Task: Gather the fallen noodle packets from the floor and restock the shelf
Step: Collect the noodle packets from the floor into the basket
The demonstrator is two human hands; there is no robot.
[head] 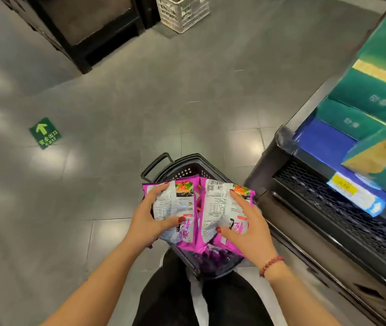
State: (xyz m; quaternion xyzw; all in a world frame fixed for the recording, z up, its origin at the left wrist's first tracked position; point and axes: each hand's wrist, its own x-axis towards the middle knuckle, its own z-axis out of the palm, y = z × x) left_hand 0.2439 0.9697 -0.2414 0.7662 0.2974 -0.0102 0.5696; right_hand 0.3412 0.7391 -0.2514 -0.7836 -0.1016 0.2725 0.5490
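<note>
Red bead bracelet [271, 264], black trousers [232, 302]

Forearms extended, left hand [146, 217] gripping left packet [177, 204], right hand [250, 229] gripping right packet [217, 204], fingers [237, 198] spread

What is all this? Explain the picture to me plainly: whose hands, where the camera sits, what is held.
No machine here: a person wears a wide-angle camera on the head, looking down at their own hands. The left hand grips the left packet, the right hand grips the right packet, both purple noodle packets, held over a dark basket standing on the grey floor. The basket holds more purple packets. At right is a shelf with green boxes.
</note>
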